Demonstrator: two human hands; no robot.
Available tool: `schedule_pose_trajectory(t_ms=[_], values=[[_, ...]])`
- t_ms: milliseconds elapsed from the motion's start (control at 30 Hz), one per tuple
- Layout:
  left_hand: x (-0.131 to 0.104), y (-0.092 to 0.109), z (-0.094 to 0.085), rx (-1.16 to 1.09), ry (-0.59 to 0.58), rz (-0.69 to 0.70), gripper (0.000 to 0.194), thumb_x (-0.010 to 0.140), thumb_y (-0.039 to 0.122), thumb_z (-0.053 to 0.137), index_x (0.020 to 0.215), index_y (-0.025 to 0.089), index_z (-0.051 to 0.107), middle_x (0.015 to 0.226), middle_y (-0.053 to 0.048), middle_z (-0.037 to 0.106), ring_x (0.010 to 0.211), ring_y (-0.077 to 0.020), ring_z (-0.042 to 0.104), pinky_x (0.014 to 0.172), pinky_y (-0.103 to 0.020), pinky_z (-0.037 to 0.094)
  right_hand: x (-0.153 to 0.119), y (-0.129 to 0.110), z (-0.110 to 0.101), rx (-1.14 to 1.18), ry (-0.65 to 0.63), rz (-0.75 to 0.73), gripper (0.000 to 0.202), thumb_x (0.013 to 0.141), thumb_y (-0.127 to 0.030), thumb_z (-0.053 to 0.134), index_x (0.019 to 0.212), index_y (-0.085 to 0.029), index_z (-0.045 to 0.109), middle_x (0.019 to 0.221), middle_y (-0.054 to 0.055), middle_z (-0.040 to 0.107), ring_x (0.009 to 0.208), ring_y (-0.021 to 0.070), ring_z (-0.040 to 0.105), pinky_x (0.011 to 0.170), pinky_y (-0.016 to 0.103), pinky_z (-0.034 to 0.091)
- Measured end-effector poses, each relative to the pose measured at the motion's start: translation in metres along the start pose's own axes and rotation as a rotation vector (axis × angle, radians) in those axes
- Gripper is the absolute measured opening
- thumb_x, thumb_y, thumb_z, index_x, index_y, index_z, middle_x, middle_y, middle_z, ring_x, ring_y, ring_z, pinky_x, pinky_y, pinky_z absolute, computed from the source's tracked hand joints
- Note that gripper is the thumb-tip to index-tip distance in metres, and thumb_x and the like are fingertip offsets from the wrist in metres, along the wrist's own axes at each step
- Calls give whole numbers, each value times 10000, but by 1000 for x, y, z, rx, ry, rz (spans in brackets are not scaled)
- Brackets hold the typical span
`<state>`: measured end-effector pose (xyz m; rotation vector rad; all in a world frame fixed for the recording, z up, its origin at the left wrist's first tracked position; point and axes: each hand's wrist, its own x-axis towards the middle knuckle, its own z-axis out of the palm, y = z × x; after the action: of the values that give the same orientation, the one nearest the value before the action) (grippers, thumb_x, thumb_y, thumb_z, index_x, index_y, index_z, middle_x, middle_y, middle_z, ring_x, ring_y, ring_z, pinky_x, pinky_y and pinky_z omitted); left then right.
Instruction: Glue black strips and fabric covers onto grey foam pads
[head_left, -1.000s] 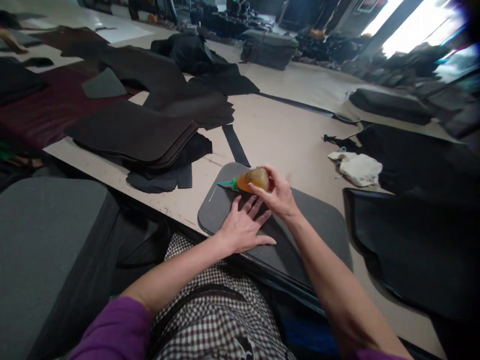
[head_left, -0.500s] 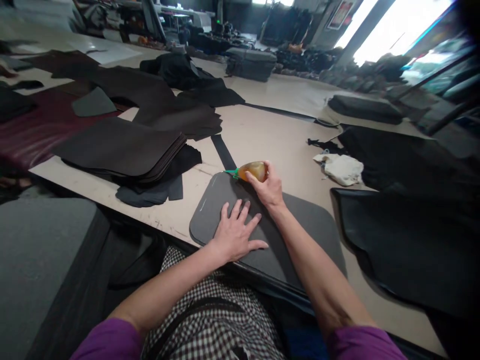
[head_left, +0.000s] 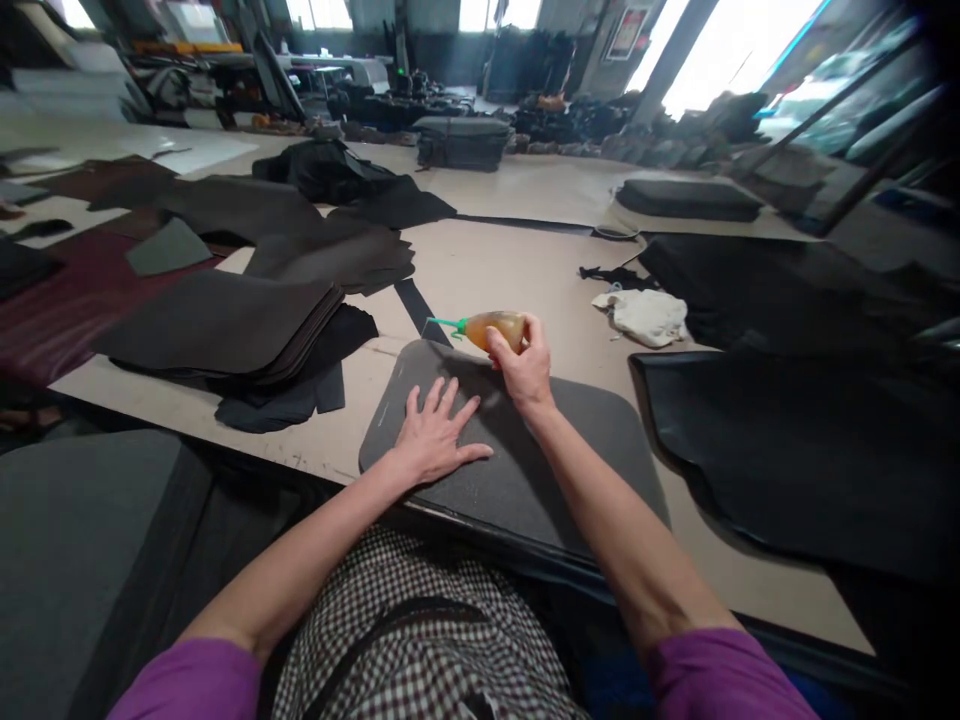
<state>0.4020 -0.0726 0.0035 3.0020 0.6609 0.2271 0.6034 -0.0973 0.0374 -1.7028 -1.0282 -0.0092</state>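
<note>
Presumably to steady it, my left hand [head_left: 436,438] lies flat, fingers spread, on the grey panel [head_left: 517,490] at the table [head_left: 536,265]'s near edge. Apart from it, my right hand [head_left: 528,372] wraps the squeeze bottle [head_left: 478,331] near the panel's far edge, tipped sideways, likely to aim its green nozzle [head_left: 448,324]; amber contents show through.

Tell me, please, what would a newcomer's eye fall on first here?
Probably the amber bottle with its green nozzle, held in the right hand near the far edge of the grey panel. Next, the left hand, spread on that panel. Further right, the crumpled white cloth stands out beside dark material.
</note>
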Motion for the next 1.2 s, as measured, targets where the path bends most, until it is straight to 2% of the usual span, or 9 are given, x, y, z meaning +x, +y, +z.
schedule_pose_trajectory(t_ms=[100,200,367,467,633,867,1200], values=[[0,1,-1,15,-7,2,884,932,848,309,1636,320,379,1726,-161,285,1605,-396,214,1242,-691,185,2,0,-3,-17,-61,26,685,850,-713,627,1310,-208,567,1167,118,705,1050,299,681,949,470,573],[0,1,-1,24,-7,0,877,937,844,299,1637,321,378,1724,-158,291,1607,-386,211,1245,-684,180,-1,1,-5,-72,-114,-8,678,813,-688,674,1275,-199,590,1233,150,693,1106,323,667,1005,496,541],[1,1,-2,21,-30,4,890,938,850,268,1640,313,369,1730,-168,270,1608,-388,208,1238,-693,173,-7,2,-13,-126,-111,-65,672,829,-678,654,1278,-183,584,1272,176,670,1158,341,647,1025,504,522],[1,2,-4,28,-46,0,883,945,841,264,1644,311,360,1733,-171,259,1606,-390,210,1236,-699,167,-9,6,-28,-163,-94,-71,674,825,-683,656,1270,-181,591,1245,174,675,1126,343,654,1006,508,526],[1,2,-6,27,-67,-5,884,949,836,250,1651,307,347,1740,-170,236,1612,-390,195,1233,-698,168,-13,18,-74,-241,-62,-40,665,807,-679,680,1254,-191,608,1235,162,691,1104,349,661,994,521,527],[3,1,-1,49,-101,-15,859,958,823,268,1657,327,328,1751,-141,219,1622,-381,155,1240,-680,145,-23,35,-154,-366,-10,11,634,783,-654,708,1217,-198,633,1203,146,707,1086,344,659,985,516,527],[3,-1,0,94,-105,4,838,980,794,253,1650,299,349,1747,-158,222,1613,-395,175,1225,-687,165,-45,58,-264,-556,99,133,649,726,-657,716,1159,-175,677,1078,132,718,962,328,666,905,499,542]])
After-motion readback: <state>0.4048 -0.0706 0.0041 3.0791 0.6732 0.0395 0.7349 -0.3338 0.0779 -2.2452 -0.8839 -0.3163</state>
